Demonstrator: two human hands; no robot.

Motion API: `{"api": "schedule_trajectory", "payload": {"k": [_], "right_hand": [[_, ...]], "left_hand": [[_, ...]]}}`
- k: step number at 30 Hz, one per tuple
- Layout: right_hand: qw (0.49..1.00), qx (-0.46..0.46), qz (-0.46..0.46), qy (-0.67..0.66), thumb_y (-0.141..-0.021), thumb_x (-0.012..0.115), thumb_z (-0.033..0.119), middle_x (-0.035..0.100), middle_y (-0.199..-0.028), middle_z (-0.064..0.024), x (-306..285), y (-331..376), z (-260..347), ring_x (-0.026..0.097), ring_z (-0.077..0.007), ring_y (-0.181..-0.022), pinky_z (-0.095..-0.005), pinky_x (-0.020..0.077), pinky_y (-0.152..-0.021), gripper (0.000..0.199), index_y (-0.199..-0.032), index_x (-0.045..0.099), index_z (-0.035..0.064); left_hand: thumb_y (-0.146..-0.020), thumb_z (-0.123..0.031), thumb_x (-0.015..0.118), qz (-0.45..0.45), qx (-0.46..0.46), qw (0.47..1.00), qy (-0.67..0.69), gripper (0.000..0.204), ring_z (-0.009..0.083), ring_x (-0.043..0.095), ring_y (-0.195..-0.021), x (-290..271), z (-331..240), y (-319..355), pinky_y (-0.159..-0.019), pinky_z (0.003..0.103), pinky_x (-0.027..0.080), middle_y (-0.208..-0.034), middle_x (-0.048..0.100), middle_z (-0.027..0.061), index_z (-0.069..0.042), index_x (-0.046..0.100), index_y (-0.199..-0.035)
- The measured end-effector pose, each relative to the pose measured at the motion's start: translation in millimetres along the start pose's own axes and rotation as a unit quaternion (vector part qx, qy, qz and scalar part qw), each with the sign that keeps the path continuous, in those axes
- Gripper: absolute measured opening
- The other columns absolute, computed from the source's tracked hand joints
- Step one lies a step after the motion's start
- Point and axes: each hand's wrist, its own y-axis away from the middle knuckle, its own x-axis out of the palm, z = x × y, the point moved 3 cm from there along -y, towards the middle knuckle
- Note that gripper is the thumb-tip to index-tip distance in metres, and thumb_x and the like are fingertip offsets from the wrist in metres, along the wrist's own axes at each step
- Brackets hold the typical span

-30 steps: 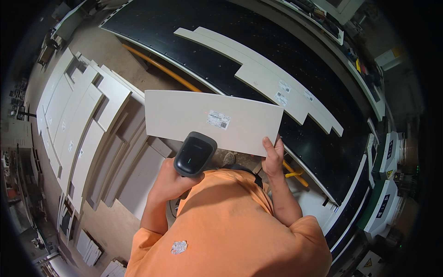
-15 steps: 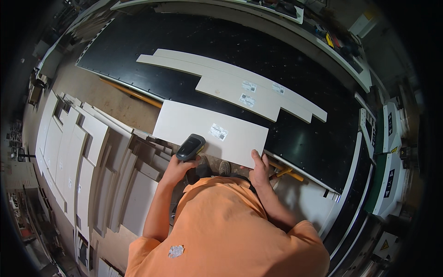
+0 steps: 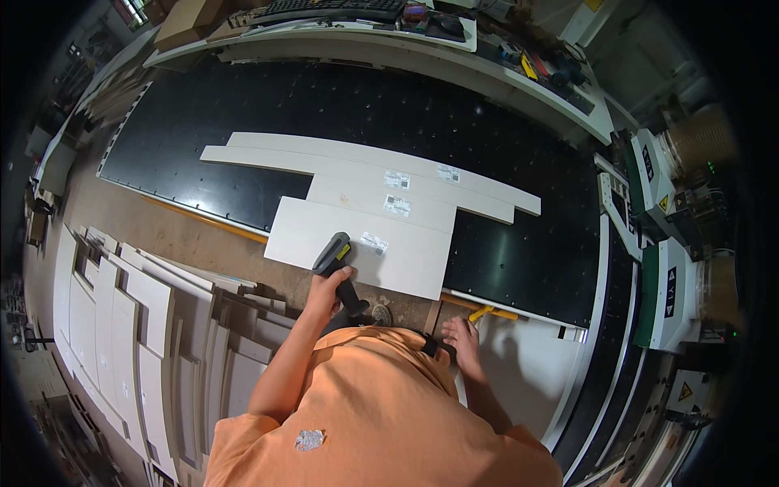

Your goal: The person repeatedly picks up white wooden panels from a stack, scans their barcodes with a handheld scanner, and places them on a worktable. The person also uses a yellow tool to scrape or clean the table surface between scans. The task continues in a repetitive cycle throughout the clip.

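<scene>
My left hand (image 3: 326,294) is wrapped round the handle of a dark handheld barcode scanner (image 3: 331,253), raised over the front left of a wide pale board (image 3: 406,264). A printed label (image 3: 374,243) is stuck on this board, beside the scanner's head. The board rests partly on a black machine table (image 3: 519,260) and overhangs its near edge. Behind it lie several narrower pale boards (image 3: 280,148), side by side and also labelled. My right hand (image 3: 460,334) is off the boards, near my waist, with nothing visible in it and its fingers loosely bent and apart.
Many pale panels (image 3: 122,325) stand in rows at the left. White-and-green machine units (image 3: 669,284) are at the right. A yellow bar (image 3: 487,312) runs below the table's near edge. Beyond the table, a shelf (image 3: 389,36) carries a keyboard and tools.
The wide board has moved away from me, up against the narrower boards. My right hand has let go of its corner and drawn back. The scanner has tilted more upright.
</scene>
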Motion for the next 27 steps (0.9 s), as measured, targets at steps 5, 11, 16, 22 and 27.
{"api": "schedule_trajectory", "payload": {"k": [5, 11, 16, 22, 27], "right_hand": [[0.983, 0.037, -0.172, 0.060, -0.092, 0.061, 0.021, 0.051, -0.062, 0.0006, -101, -55, -83, 0.052, -0.0132, -0.047, -0.0306, 0.0411, -0.041, 0.014, -0.087, 0.060, 0.0071], [0.942, 0.121, 0.032, 0.312, -0.090, 0.061, 0.025, 0.064, -0.069, -0.0084, -94, -90, -115, 0.063, -0.0218, -0.060, -0.0378, 0.0523, -0.056, 0.025, -0.087, 0.065, 0.0010], [0.737, -0.081, 0.314, 0.593, -0.090, 0.061, 0.018, 0.071, -0.089, -0.0201, 16, -54, -30, 0.070, -0.0269, -0.081, -0.0402, 0.0533, -0.078, 0.025, -0.105, 0.069, 0.0005], [0.858, -0.180, 0.375, 0.301, -0.096, 0.059, 0.009, 0.074, -0.096, -0.0103, 141, -2, 218, 0.068, -0.0122, -0.087, -0.0269, 0.0540, -0.074, 0.021, -0.112, 0.065, -0.0028], [0.721, -0.509, -0.010, 0.471, -0.096, 0.061, 0.020, 0.057, -0.133, -0.0167, 250, -103, 324, 0.048, -0.0321, -0.130, -0.0429, 0.0388, -0.110, 0.042, -0.132, 0.055, -0.0010]], "left_hand": [[-0.090, -0.040, 0.068, 0.056, 0.005, 0.998, -0.011, 0.039, 0.0084, 0.039, -0.037, -8, -8, -15, -0.035, 0.025, 0.026, -0.060, 0.051, -0.0027, -0.004, 0.070, -0.104], [-0.088, -0.051, 0.069, 0.136, -0.030, 0.989, -0.045, 0.043, 0.0080, 0.052, -0.049, -20, -17, -36, -0.040, 0.024, 0.028, -0.075, 0.063, -0.0003, -0.009, 0.069, -0.099], [-0.089, -0.051, 0.070, 0.171, -0.014, 0.985, -0.013, 0.045, 0.0135, 0.071, -0.064, -17, -24, -37, -0.038, 0.021, 0.030, -0.082, 0.067, 0.0016, -0.008, 0.066, -0.102], [-0.090, -0.048, 0.071, 0.155, -0.061, 0.986, -0.026, 0.045, 0.0133, 0.074, -0.072, -19, -21, -42, -0.036, 0.020, 0.031, -0.084, 0.069, 0.0027, -0.005, 0.065, -0.104], [-0.092, -0.030, 0.071, 0.170, -0.012, 0.983, 0.061, 0.045, 0.0206, 0.072, -0.073, -8, -27, -46, -0.065, 0.030, 0.061, -0.101, 0.064, 0.0097, 0.004, 0.059, -0.120]]}}
